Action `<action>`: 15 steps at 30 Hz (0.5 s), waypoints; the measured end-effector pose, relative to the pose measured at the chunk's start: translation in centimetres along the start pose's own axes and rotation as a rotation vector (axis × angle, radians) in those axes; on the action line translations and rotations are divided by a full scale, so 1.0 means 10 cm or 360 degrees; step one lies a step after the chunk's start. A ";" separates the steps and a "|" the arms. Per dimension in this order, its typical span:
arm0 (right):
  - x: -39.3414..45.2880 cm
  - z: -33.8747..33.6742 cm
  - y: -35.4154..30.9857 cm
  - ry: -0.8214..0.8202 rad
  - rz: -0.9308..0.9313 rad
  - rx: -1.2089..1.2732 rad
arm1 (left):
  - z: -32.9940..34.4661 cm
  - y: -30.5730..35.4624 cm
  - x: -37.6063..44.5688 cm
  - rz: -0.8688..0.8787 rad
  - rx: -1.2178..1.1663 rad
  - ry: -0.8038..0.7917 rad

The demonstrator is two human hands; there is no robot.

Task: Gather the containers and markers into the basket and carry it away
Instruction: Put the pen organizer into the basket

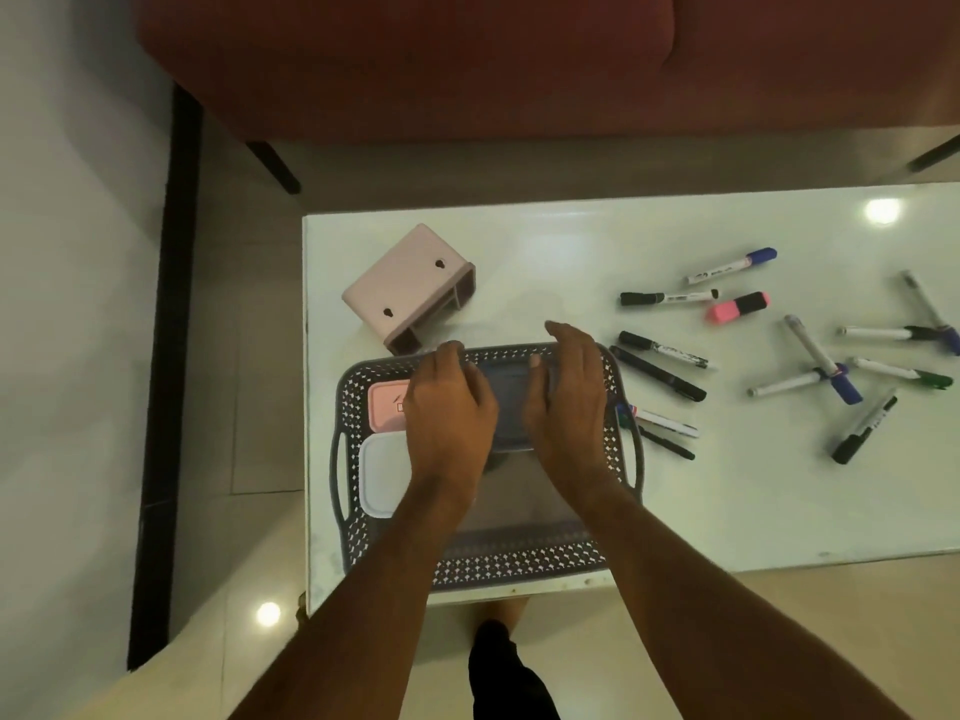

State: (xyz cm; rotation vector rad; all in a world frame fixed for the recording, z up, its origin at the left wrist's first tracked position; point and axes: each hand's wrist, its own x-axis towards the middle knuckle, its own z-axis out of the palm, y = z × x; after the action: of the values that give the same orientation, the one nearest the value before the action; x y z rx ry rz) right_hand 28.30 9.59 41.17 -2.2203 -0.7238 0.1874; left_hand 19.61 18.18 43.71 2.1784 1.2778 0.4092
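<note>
A dark perforated basket (519,566) with side handles sits at the near left of the white table (727,501). Inside it lie a pink-lidded container (385,405) and a white-lidded container (383,478). My left hand (449,413) and my right hand (566,402) both hold a blue-grey container (511,402) over the basket's far half. A pink holder (408,288) lies on its side beyond the basket. Several markers lie scattered to the right, among them a black one (657,374) and a pink highlighter (737,307).
Two markers (662,428) lie against the basket's right handle. A red sofa (467,59) stands beyond the table. Tiled floor lies to the left, with a dark strip (166,356) along it. My foot shows under the table's near edge.
</note>
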 end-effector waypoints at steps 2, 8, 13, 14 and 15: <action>0.19 0.09 -0.11 -0.0116 -0.0091 0.0094 | -0.09 -0.04 0.10 -0.0032 -0.0107 0.0127; 0.85 0.40 -0.41 -0.0512 0.0060 0.0223 | -0.20 -0.36 0.57 -0.0363 -0.0015 0.0212; 1.09 0.57 -0.50 -0.0799 0.0148 0.0249 | -0.15 -0.53 0.66 -0.0476 -0.0197 0.0128; 1.10 0.59 -0.50 -0.0841 0.0147 0.0257 | -0.14 -0.54 0.66 -0.0506 -0.0242 0.0129; 1.11 0.61 -0.49 -0.0870 0.0145 0.0283 | -0.14 -0.55 0.65 -0.0544 -0.0282 0.0122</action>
State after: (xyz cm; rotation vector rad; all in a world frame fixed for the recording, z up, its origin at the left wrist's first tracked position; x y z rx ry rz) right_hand 33.23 22.26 41.59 -2.0412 -0.8516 0.8936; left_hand 18.36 26.36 41.24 1.7712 1.5589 0.4497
